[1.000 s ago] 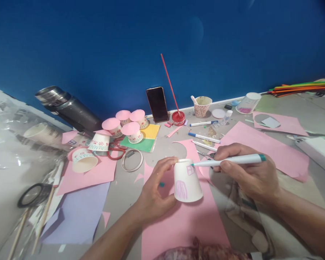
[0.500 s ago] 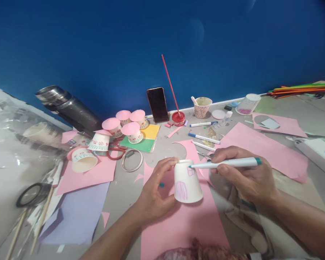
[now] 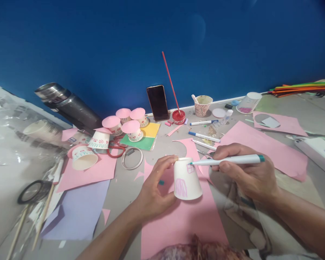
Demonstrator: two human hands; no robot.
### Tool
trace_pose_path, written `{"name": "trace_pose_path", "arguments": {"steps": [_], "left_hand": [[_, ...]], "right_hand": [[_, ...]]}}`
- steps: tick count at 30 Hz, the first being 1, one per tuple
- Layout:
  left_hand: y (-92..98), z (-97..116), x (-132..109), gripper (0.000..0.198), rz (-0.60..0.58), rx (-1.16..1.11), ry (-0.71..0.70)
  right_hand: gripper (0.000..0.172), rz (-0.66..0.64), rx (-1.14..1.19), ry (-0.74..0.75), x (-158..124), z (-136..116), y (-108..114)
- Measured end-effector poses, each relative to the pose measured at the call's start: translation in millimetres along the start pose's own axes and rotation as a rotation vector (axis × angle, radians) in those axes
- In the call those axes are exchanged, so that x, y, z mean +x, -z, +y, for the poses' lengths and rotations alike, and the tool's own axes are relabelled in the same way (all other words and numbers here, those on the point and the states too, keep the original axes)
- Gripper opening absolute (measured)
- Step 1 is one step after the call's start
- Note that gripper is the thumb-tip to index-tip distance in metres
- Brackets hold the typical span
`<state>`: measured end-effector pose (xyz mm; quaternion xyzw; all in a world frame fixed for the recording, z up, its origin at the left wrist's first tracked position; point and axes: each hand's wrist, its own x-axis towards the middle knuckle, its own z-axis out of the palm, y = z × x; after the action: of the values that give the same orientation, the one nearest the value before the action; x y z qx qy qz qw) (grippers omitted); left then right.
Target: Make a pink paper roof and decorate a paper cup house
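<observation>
White tapered paper cup (image 3: 190, 185) grasped in your left hand (image 3: 155, 188); green-tipped white marker (image 3: 240, 159) pinched in your right hand (image 3: 247, 177); slack grasp could twist cup, skewing strokes

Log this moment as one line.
left hand: gripping inverted white cup | right hand: holding green marker | marker tip: at window drawing

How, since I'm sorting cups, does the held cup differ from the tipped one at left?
The held cup is wide rim down; the tipped cup lies on its side. The held cup is marked mostly pink-purple; the tipped cup, red and teal. The tipped cup has a pink disc at its narrow end; the held cup shows none. Both are white and tapered.
</observation>
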<state>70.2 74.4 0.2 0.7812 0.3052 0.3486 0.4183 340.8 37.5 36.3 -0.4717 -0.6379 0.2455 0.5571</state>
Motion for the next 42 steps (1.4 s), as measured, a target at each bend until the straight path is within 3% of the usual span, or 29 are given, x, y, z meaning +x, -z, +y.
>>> {"name": "trace_pose_path", "arguments": {"steps": [15, 28, 34, 42], "left_hand": [[-1.3, -0.2, 0.4, 0.076, -0.017, 0.007, 0.016], [0.4, -0.1, 1.9, 0.079, -0.019, 0.057, -0.052], [-0.4, -0.8, 1.4, 0.081, -0.021, 0.027, -0.014], [-0.7, -0.2, 0.8, 0.082, -0.004, -0.041, 0.022]], "right_hand": [[0.010, -0.002, -0.009, -0.014, -2.5, 1.1, -1.1], [0.004, -0.055, 0.002, -0.002, -5.1, 5.0, 1.4], [0.004, -0.119, 0.025, -0.021, -4.4, 0.0, 3.1], [0.011, -0.084, 0.027, -0.051, -2.0, -3.2, 3.4]]}}
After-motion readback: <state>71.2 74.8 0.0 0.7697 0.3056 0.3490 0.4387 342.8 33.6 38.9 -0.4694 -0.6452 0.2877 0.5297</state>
